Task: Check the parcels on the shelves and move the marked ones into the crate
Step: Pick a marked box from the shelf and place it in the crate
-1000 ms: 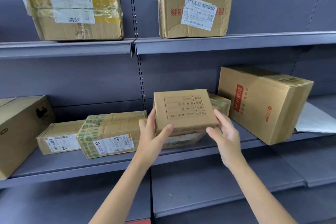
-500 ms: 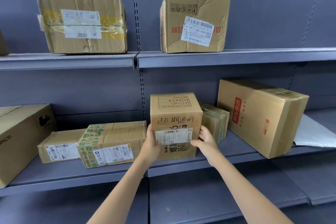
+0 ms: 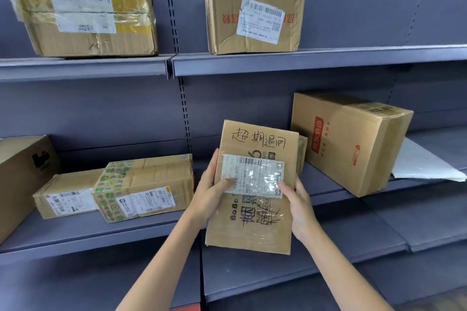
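I hold a flat brown parcel (image 3: 255, 225) in front of the middle shelf (image 3: 75, 232), tilted up so its broad face points at me. Black handwriting runs across its top and lower part, and a taped white label sits in the middle. My left hand (image 3: 209, 194) grips its left edge, thumb on the label. My right hand (image 3: 298, 204) grips its right edge. The crate is not in view.
The middle shelf carries a green-taped box (image 3: 144, 187), a small labelled box (image 3: 65, 194), a large box at the far left (image 3: 20, 179), a red-printed box (image 3: 353, 144) and white packaging (image 3: 424, 166). Two boxes (image 3: 80, 7) (image 3: 255, 10) stand on the upper shelf (image 3: 303, 58).
The parcel has come off the shelf toward me and tipped over, so its labelled, handwritten face now points at me. Both hands slid to its side edges.
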`<control>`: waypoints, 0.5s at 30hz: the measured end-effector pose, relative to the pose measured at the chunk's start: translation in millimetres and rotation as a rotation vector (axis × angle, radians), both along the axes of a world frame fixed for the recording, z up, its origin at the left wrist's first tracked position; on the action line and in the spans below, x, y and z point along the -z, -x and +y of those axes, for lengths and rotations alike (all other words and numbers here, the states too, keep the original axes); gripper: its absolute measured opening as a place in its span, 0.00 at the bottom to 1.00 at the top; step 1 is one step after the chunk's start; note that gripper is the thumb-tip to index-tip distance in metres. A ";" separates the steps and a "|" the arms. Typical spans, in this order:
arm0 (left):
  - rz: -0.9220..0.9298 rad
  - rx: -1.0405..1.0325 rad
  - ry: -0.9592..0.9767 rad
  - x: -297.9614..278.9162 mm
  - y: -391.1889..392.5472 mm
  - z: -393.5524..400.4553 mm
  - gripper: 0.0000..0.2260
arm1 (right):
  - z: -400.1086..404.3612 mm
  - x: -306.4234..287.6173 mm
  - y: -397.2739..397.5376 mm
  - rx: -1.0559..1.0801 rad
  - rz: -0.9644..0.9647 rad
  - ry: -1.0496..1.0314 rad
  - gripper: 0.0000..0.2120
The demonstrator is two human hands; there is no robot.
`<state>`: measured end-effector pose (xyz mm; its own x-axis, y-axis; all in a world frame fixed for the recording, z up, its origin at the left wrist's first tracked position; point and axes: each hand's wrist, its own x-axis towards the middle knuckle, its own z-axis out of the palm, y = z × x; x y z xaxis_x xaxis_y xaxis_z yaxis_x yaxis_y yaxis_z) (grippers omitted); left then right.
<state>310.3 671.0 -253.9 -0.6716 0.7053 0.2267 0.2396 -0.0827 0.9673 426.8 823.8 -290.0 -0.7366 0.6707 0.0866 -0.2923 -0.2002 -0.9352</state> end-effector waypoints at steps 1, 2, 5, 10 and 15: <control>-0.018 0.016 -0.029 2.6 -2.9 -0.6 0.29 | -2.2 1.4 -1.7 -0.006 -0.010 -0.013 0.16; -0.033 0.020 -0.047 6.1 -4.3 -1.0 0.28 | -4.3 2.8 -3.3 -0.008 -0.024 -0.029 0.16; -0.088 0.013 -0.073 14.1 -7.6 -7.7 0.26 | -9.4 6.6 -6.8 -0.016 -0.060 -0.068 0.17; -0.201 -0.008 -0.099 33.4 -16.6 -28.1 0.23 | -25.1 19.4 -13.2 -0.049 -0.112 -0.081 0.18; -0.307 -0.102 -0.059 75.2 -32.6 -53.2 0.26 | -42.8 48.5 -21.2 -0.073 -0.229 -0.133 0.22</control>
